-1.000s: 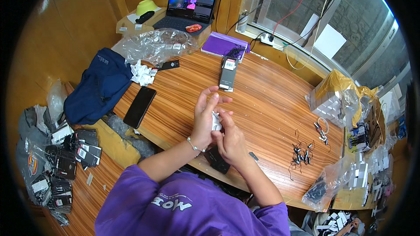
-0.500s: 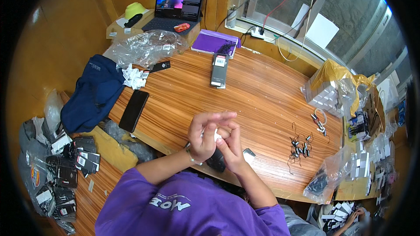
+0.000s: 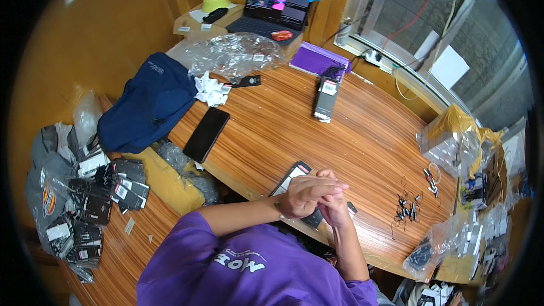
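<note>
Left hand (image 3: pixel 306 194) lies curled over right hand (image 3: pixel 335 207) at the table's (image 3: pixel 362 136) near edge; contents of either grip cannot be determined. Black flat packet (image 3: pixel 290 178) lies directly beneath, long axis diagonal, nearer the left hand.

The table (image 3: pixel 374 136) is wood with thin stripes, smooth and a bit shiny. The phone (image 3: pixel 206 134) on it has a black, glossy glass front. The clear plastic bag (image 3: pixel 229 54) is crinkly and shiny. The blue bag (image 3: pixel 148 102) is soft, matt cloth. The crumpled white paper (image 3: pixel 209 89) looks rough and dull. The slim dark box (image 3: pixel 325 98) looks like matt card. The purple shirt (image 3: pixel 249 269) is soft cloth. The small black packets (image 3: pixel 116 184) on the floor look like shiny plastic.
</note>
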The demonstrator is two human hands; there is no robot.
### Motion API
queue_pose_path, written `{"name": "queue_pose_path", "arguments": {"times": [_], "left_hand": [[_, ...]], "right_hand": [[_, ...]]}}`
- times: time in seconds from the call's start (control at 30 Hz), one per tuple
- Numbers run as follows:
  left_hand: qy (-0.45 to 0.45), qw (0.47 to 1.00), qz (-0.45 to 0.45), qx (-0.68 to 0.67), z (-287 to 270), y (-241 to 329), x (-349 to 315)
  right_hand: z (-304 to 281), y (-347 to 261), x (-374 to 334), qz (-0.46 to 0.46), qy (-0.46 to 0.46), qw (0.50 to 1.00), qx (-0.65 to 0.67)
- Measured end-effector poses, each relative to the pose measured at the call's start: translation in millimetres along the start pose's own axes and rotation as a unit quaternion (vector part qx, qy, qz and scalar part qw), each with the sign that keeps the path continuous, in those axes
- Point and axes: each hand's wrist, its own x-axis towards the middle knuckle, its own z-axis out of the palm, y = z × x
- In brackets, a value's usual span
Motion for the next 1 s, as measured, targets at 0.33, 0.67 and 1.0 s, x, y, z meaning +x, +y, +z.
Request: {"name": "queue_pose_path", "arguments": {"times": [0.33,0.67,1.0], "left_hand": [[-0.011,0.97,-0.22,-0.098,-28.0,-34.9,0.3],[0.274,0.856,-0.169,0.405,-259.1,-129.8,11.1],[0.076,0.795,-0.246,0.55,-295.5,-146.8,-32.0]], "right_hand": [[8.1,8.7,21.1,0.068,0.032,0.995,0.066],[-65.5,-75.4,-30.3,-0.256,0.199,0.946,-0.029],[-127.1,-74.1,-99.7,-0.394,0.502,0.764,-0.093]]}}
